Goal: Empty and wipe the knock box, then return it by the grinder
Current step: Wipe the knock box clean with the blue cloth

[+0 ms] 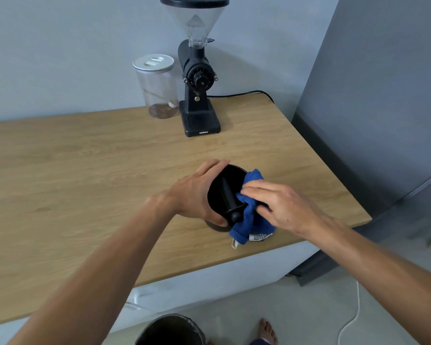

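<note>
Standing at the bench (90,155), largest thing here, the grinder (198,95) marks its far edge; the knock box (225,192) sits well nearer the front edge, left hand (197,192) fingers clamped round its wall. Right hand (281,205) fingers press the blue cloth (253,220) into it. Hard wiping could tip it off, or snag the bar.

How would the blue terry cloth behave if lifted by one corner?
The blue terry cloth would probably hang limp: it bunches and folds under the right hand and drapes over the black round knock box. It looks light and unlikely to slip.
</note>
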